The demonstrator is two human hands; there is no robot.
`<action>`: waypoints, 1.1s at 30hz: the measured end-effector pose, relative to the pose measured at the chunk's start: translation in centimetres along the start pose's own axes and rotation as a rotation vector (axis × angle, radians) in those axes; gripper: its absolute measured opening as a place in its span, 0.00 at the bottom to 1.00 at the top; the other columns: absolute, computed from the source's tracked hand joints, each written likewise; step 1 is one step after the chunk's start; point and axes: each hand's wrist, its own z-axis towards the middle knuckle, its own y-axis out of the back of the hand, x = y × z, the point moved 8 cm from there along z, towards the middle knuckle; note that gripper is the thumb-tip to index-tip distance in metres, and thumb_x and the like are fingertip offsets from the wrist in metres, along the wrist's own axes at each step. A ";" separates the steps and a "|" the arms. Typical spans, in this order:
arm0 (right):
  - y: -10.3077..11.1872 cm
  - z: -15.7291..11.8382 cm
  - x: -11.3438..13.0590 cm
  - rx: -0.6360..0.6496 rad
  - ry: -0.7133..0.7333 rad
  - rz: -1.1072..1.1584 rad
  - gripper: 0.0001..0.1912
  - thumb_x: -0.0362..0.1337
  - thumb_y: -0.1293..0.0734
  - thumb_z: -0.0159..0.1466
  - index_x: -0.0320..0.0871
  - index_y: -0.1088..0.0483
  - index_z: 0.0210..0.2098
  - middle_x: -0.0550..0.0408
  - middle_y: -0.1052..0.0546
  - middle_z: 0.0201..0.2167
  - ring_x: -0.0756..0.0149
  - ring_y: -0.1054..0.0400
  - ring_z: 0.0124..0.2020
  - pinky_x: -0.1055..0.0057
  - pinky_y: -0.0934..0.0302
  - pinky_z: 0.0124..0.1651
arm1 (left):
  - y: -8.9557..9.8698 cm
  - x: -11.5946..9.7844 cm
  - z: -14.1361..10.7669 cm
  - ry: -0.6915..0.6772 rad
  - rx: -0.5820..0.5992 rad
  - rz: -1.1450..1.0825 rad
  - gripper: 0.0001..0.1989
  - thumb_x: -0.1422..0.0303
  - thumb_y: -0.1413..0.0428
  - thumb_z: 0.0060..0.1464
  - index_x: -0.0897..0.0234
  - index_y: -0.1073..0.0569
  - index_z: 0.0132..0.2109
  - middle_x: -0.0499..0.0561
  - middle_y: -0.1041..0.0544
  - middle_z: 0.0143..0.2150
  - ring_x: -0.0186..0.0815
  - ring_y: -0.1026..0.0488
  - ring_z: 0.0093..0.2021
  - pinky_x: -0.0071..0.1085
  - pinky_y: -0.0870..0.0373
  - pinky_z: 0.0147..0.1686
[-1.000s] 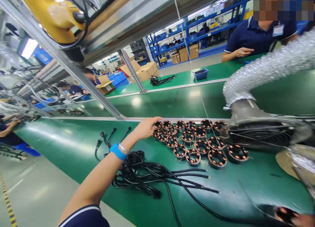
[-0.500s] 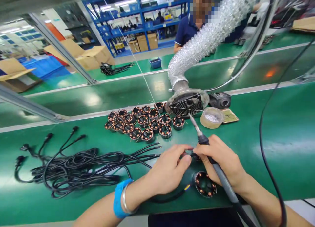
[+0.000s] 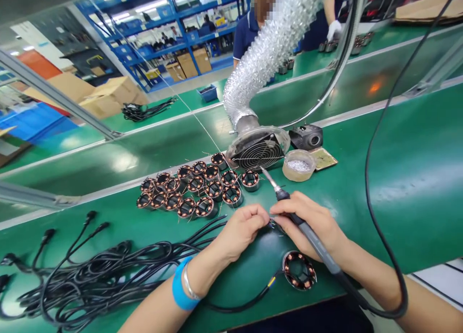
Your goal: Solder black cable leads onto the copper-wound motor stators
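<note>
My right hand point(image 3: 313, 222) is closed around a soldering iron point(image 3: 307, 232), its tip pointing up and left toward the fume fan. The thumb and fingers of my left hand point(image 3: 246, 229) are pinched together just left of my right fingertips. What they grip is too small to make out; thin wire ends show beside it. Under my right fingers is a dark part point(image 3: 279, 227), mostly hidden. Nearer to me lies a motor stator point(image 3: 299, 270) with copper windings, and a black cable point(image 3: 249, 304) with a yellow-marked wire end runs up to it.
Several stators point(image 3: 195, 184) stand grouped beyond my left hand. Black power cords point(image 3: 104, 270) lie tangled at left. At the back are the fume fan point(image 3: 258, 152) with its foil duct point(image 3: 260, 58), a tub point(image 3: 298, 166) and a black holder point(image 3: 306, 137). Two people stand across the bench.
My left fingers have closed into a pinch near my right fingertips. The view has shifted, so the bench things sit farther left. The soldering iron stays in my right hand.
</note>
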 end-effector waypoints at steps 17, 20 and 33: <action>-1.9 0.4 -1.6 0.177 0.033 0.021 0.15 0.21 0.41 0.64 0.43 0.32 0.45 0.57 0.26 0.32 0.68 0.37 0.31 0.71 0.39 0.37 | 1.6 1.1 0.2 0.000 -0.051 -0.042 0.13 0.61 0.42 0.47 0.62 0.37 0.27 0.35 0.51 0.16 0.22 0.60 0.16 0.24 0.63 0.16; -2.1 0.7 -1.6 0.204 0.067 0.076 0.14 0.21 0.40 0.65 0.43 0.31 0.43 0.59 0.28 0.29 0.70 0.38 0.30 0.71 0.40 0.38 | 1.7 1.3 0.2 -0.006 -0.062 -0.039 0.12 0.62 0.42 0.47 0.62 0.37 0.27 0.35 0.50 0.16 0.23 0.60 0.16 0.24 0.64 0.16; 3.0 -1.6 -0.4 -0.041 -0.224 -0.061 0.19 0.29 0.36 0.66 0.49 0.30 0.55 0.55 0.27 0.34 0.66 0.32 0.34 0.70 0.35 0.34 | 2.2 0.3 1.0 -0.129 -0.124 0.145 0.08 0.65 0.45 0.50 0.63 0.34 0.27 0.37 0.46 0.18 0.24 0.55 0.17 0.24 0.55 0.20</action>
